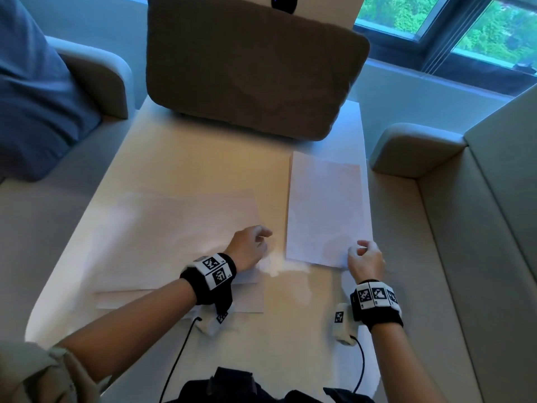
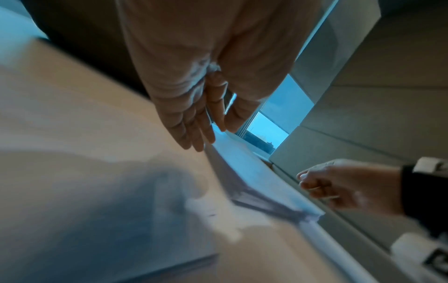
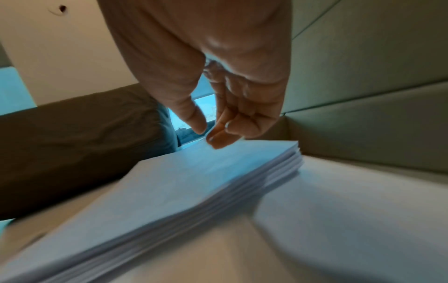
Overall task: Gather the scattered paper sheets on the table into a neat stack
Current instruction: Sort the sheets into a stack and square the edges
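A squared stack of white paper [image 1: 325, 210] lies on the right side of the pale table [image 1: 203, 164]. Several loose white sheets [image 1: 174, 228] overlap untidily on the left side, one poking out toward the front [image 1: 250, 301]. My left hand [image 1: 255, 242] hovers at the right edge of the loose sheets; its fingers [image 2: 194, 134] hang nearly straight and hold nothing. My right hand [image 1: 361, 251] sits over the stack's near right corner. In the right wrist view its hand [image 3: 208, 134] is loosely curled just above the stack [image 3: 194, 191], thumb apart, nothing between.
A brown cushion [image 1: 255, 74] stands at the table's far end, close behind the stack. Pale sofa seats flank the table, with an armrest [image 1: 415, 146] on the right and a blue pillow [image 1: 35, 97] on the left. Black cables [image 1: 177, 362] trail off the front edge.
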`<control>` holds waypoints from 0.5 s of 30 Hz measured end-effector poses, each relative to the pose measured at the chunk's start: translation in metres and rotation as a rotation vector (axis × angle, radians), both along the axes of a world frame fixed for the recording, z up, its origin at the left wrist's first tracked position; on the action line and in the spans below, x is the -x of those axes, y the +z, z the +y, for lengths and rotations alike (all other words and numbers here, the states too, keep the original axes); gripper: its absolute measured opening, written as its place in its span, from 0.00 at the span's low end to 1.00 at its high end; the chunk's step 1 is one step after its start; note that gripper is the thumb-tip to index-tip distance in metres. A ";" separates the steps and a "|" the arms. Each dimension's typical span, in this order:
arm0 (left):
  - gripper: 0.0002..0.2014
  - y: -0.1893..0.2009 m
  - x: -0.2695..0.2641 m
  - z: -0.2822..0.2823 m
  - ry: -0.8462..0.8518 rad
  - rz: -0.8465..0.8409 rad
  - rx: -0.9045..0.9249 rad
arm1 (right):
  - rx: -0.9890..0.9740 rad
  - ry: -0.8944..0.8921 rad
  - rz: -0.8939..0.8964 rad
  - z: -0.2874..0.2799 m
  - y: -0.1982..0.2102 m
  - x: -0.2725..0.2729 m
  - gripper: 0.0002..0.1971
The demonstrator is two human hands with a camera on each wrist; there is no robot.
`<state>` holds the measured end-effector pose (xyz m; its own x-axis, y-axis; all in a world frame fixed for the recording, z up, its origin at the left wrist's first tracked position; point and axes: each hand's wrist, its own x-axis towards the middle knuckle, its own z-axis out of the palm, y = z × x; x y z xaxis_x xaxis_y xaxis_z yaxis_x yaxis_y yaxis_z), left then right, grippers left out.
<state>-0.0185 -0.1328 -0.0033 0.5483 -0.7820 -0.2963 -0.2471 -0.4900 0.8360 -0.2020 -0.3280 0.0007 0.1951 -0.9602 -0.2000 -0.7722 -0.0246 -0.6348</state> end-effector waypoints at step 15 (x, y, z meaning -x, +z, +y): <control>0.39 -0.031 -0.012 0.107 -0.275 -0.344 -0.367 | -0.326 0.514 0.023 0.112 -0.048 -0.049 0.11</control>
<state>-0.0063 -0.0259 -0.0348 0.4518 -0.7893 -0.4157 -0.6345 -0.6119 0.4723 -0.1527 -0.2163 -0.0473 0.6094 -0.6328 -0.4777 -0.7266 -0.2045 -0.6559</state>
